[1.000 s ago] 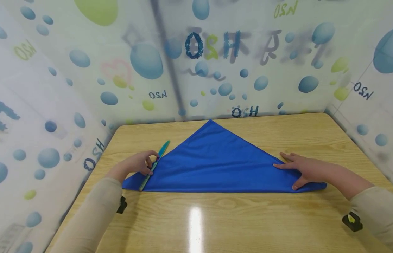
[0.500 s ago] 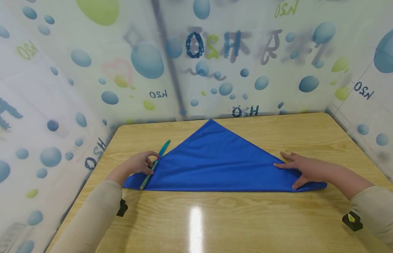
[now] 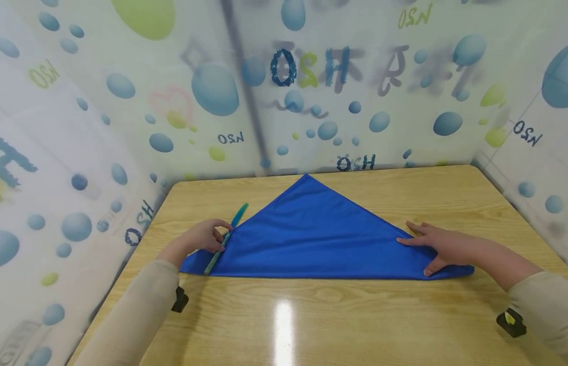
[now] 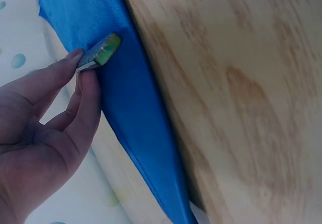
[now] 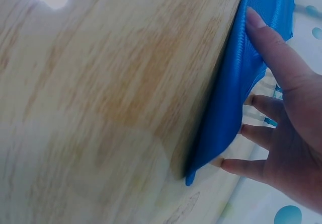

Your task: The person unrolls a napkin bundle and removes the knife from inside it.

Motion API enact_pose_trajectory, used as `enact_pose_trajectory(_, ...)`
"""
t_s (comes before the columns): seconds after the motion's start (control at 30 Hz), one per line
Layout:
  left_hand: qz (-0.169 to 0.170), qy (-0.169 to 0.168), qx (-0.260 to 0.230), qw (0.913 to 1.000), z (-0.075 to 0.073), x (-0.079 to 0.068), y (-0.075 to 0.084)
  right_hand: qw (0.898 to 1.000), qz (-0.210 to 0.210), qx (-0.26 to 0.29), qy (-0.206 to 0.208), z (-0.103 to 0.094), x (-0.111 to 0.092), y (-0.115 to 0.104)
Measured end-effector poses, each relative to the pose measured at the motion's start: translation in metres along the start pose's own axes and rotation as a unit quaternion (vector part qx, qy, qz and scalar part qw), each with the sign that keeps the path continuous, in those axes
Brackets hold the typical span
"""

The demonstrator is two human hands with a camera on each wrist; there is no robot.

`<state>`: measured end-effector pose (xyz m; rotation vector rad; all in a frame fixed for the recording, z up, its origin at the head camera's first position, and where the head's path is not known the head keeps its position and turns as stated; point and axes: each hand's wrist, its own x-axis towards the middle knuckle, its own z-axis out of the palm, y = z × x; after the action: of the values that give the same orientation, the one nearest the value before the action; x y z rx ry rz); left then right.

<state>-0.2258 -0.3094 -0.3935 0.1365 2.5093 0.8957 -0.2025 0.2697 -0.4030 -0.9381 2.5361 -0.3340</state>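
A blue cloth [image 3: 306,234], folded into a triangle, lies on the wooden table with its peak pointing away and its long edge near me. My left hand [image 3: 206,236] pinches a slim knife [image 3: 213,262] between thumb and fingers; it has a teal blade and a glittery green handle. The knife slants over the cloth's left part, blade end away; whether it presses on the cloth I cannot tell. In the left wrist view, the knife's thick handle end [image 4: 103,51] sticks out past the fingertips. My right hand [image 3: 441,246] rests spread on the cloth's right corner, thumb near its long edge.
The wooden table [image 3: 357,320] stretches in front of the cloth, with a bright light reflection in the middle. Patterned walls [image 3: 261,117] stand close behind and beside it. A small dark device [image 3: 511,322] hangs at each wrist.
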Motion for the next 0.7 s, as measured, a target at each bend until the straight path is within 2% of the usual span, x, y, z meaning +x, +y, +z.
enact_pose_trajectory(0.23, -0.023, 0.007, -0.051, 0.9984, -0.009, 0.002, 0.000, 1.000, -0.001, -0.001, 0.002, 0.002, 0.000, 0.002)
enact_pose_trajectory(0.6, -0.043, -0.003, -0.071, 0.9966, -0.033, 0.019, -0.009, 1.000, 0.001, 0.011, 0.001, 0.000, -0.004, 0.002)
enact_pose_trajectory(0.7, -0.053, 0.006, -0.068, 0.9962, -0.040, 0.021, -0.012, 1.000, -0.004, 0.010, 0.002, 0.001, -0.001, 0.000)
